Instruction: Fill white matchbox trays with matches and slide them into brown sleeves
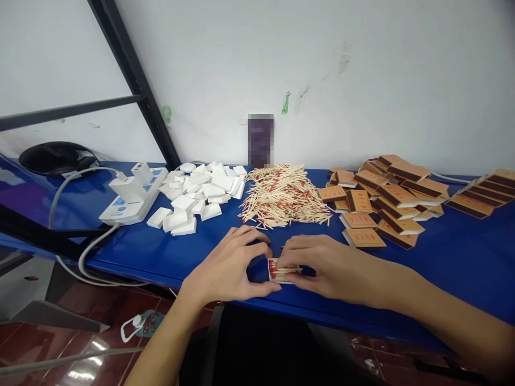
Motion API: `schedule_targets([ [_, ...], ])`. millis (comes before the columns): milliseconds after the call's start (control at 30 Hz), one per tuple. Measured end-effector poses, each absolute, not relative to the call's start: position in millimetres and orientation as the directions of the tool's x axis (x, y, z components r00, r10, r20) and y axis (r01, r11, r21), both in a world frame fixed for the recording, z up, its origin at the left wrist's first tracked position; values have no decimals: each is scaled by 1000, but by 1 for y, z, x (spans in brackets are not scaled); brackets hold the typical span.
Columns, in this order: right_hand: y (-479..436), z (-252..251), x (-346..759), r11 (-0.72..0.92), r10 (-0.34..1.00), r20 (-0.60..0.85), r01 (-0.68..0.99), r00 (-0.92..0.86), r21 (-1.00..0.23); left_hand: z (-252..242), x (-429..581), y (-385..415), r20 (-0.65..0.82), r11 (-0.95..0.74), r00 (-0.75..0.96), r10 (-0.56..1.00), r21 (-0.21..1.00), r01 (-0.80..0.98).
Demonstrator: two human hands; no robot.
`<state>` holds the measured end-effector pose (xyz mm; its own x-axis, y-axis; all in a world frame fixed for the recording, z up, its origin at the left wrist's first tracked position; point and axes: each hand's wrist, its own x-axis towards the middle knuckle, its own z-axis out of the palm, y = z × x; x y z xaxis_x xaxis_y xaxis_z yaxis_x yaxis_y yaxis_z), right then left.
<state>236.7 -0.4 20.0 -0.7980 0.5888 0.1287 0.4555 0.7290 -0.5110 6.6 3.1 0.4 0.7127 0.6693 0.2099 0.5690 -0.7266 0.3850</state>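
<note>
A small white matchbox tray [281,272] filled with red-tipped matches lies near the front edge of the blue table [462,257]. My left hand [229,265] curls around the tray's left end, thumb beside it. My right hand [322,265] rests on the tray's right side, fingers pressing on the matches inside. Just behind my hands lies a loose pile of matches [284,195].
A heap of empty white inner trays [197,193] sits left of the matches, beside a white power strip [132,195] with plugged adapters and cables. Brown matchbox sleeves [382,201] are piled at the right, with more [483,195] at far right. A black metal frame [132,80] leans at left.
</note>
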Motion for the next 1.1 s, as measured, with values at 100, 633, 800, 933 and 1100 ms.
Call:
schedule_targets([
  [100,5,23,242,730,614,156,481,-774,-486,1,6,2,209,-726,713,670,385,570],
  [633,28,14,267,594,754,-48,711,-655,-377,2,7,3,240,-698,664,709,377,609],
  [800,26,14,267,535,794,-96,765,-601,-359,1,6,2,233,-710,675,700,332,621],
  [933,26,11,267,546,793,-84,765,-604,-342,3,11,-3,255,-731,693,675,355,582],
  [1100,30,4,269,576,787,-18,745,-617,-336,2,26,-11,216,-790,779,589,358,498],
])
